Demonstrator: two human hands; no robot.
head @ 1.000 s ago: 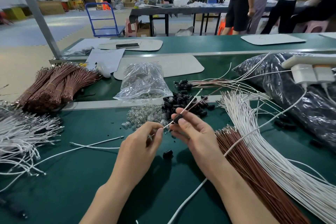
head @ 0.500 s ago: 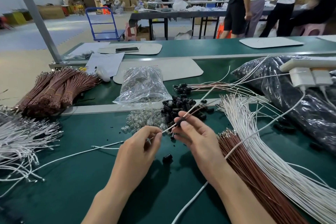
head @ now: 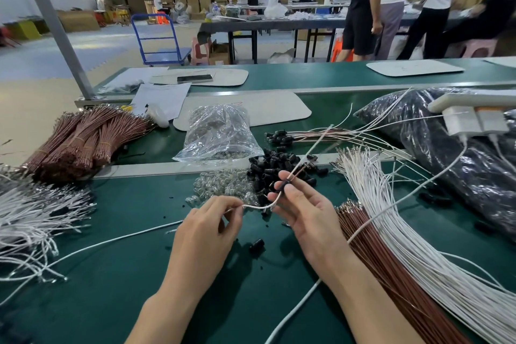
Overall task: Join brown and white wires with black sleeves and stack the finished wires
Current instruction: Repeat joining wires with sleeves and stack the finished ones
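Observation:
My right hand point(head: 304, 212) pinches a black sleeve point(head: 285, 184) threaded on a brown and white wire pair point(head: 312, 148) that runs up and away. My left hand point(head: 212, 226) pinches the bare wire end point(head: 257, 207) that curves out below the sleeve. Behind the hands lies a heap of loose black sleeves point(head: 276, 167). Loose brown wires point(head: 391, 265) and white wires point(head: 405, 232) fan out at the right. Finished wires with sleeves point(head: 282, 137) lie stacked beyond the heap.
A clear bag point(head: 220, 134) and a pile of small clear bulbs point(head: 223, 186) lie in the middle. Bundled brown wires point(head: 83, 139) and white wires point(head: 30, 220) fill the left. A dark plastic bag point(head: 460, 153), a power strip point(head: 474, 100) and people stand at the right and behind.
My left hand has drawn the wire end leftward, so it now curves between the hands. The right hand has shifted slightly right, still on the sleeve.

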